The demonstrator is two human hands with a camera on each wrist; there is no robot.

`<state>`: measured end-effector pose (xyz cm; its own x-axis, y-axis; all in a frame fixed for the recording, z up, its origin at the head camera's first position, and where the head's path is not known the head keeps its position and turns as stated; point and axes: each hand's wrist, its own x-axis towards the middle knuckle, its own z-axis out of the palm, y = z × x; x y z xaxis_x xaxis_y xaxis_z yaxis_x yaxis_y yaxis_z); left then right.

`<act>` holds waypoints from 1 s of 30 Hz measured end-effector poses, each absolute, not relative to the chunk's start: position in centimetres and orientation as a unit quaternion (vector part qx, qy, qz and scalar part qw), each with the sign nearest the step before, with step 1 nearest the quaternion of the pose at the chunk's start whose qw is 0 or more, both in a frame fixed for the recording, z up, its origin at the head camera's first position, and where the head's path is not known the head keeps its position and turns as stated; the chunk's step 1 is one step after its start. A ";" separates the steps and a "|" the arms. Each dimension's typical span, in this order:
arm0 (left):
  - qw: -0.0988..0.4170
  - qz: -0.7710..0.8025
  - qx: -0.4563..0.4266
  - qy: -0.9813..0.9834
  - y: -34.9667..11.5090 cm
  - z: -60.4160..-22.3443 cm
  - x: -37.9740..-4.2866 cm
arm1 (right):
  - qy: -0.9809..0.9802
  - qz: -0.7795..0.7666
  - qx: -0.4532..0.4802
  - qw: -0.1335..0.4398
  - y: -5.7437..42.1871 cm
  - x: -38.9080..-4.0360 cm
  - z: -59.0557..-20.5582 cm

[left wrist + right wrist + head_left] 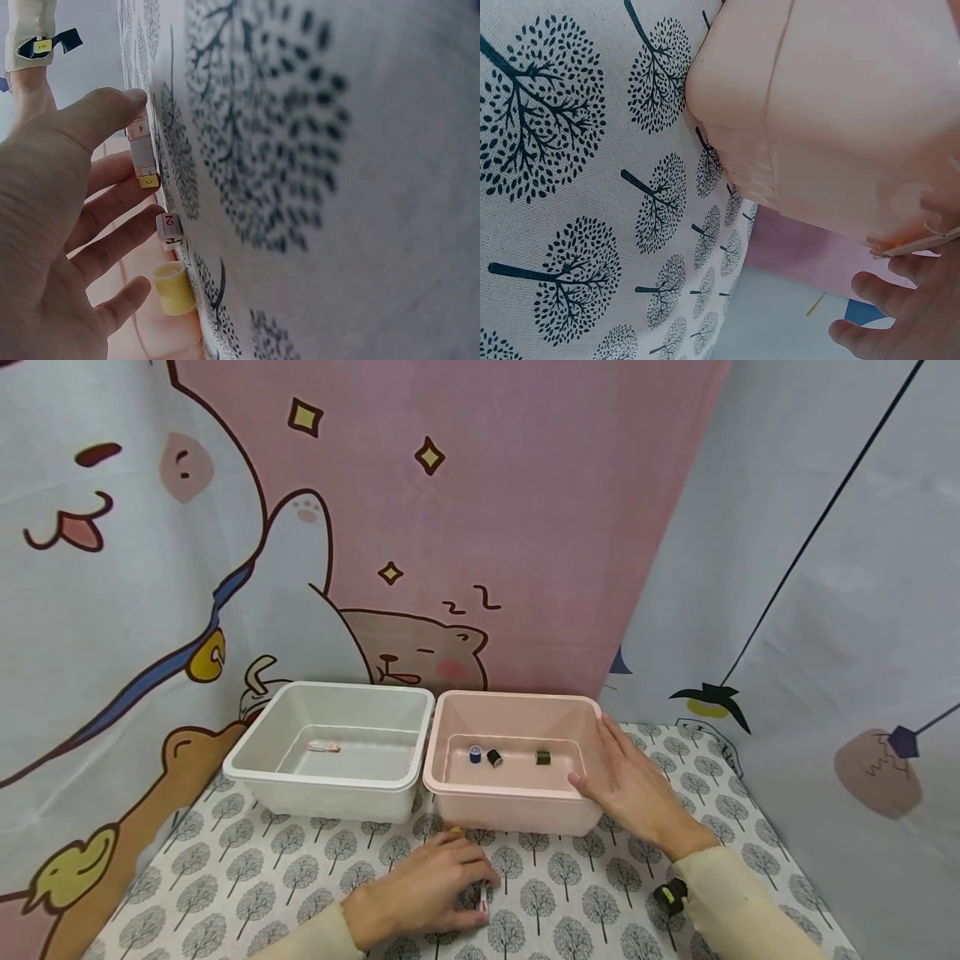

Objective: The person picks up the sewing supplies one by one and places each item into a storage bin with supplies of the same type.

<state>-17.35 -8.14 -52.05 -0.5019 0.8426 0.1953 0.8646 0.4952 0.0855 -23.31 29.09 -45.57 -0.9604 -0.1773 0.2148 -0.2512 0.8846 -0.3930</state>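
Note:
My left hand (431, 881) rests low over the cloth in front of the bins. Its thumb and index finger pinch a short folded measuring tape (141, 150), white with red marks and a yellow end. Beyond the fingertips lie a small rolled tape marked 2 (169, 229) and a yellow thread spool (174, 290). My right hand (633, 785) rests on the right side of the pink bin (517, 806), fingers extended along its rim, thumb spread over the inside. Inside that bin lie a blue spool (476, 754), a black spool (494, 757) and a dark green spool (542, 757).
Left of the pink bin stands a white bin (330, 797) with a measuring tape (324, 747) inside. Both bins stand on a tree-print cloth (255, 902), against a cartoon curtain (510, 527) at the back. A dark strap (670, 897) hangs by the right wrist.

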 end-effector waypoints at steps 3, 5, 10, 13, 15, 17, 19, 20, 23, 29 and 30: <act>0.066 -0.088 -0.493 -0.863 -8.1 -52.0 -17.3 | -0.967 0.211 0.112 0.087 29.1 -23.3 -45.5; 0.070 -0.092 -0.492 -0.863 -8.1 -51.9 -17.3 | -0.967 0.210 0.113 0.087 29.2 -23.3 -45.5; 0.090 -0.101 -0.494 -0.859 -8.1 -51.6 -17.3 | -0.968 0.208 0.113 0.088 29.3 -23.4 -45.6; 0.106 -0.099 -0.496 -0.856 -8.1 -51.4 -17.4 | -0.968 0.208 0.111 0.088 29.3 -23.5 -45.7; 0.117 -0.097 -0.496 -0.855 -8.1 -51.2 -17.3 | -0.968 0.208 0.112 0.088 29.3 -23.6 -45.7; 0.126 -0.096 -0.496 -0.854 -8.1 -51.0 -17.3 | -0.967 0.209 0.112 0.088 29.3 -23.5 -45.7; 0.133 -0.099 -0.495 -0.853 -8.2 -50.7 -17.2 | -0.967 0.211 0.113 0.088 29.3 -23.5 -45.7; 0.135 -0.101 -0.495 -0.852 -8.2 -50.5 -17.1 | -0.967 0.211 0.113 0.088 29.3 -23.5 -45.6; 0.140 -0.109 -0.495 -0.850 -8.3 -50.0 -17.0 | -0.966 0.213 0.114 0.088 29.3 -23.4 -45.6; 0.165 -0.120 -0.493 -0.846 -8.6 -49.1 -16.7 | -0.967 0.208 0.116 0.093 29.2 -23.4 -45.6; 0.173 -0.120 -0.493 -0.844 -8.6 -49.0 -16.7 | -0.967 0.208 0.116 0.093 29.2 -23.4 -45.6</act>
<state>-16.66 -8.64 -48.98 -0.4531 0.7912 0.4107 0.8745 0.4839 0.0326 -23.43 29.16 -45.59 -0.9558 -0.1857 0.2278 -0.2629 0.8867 -0.3803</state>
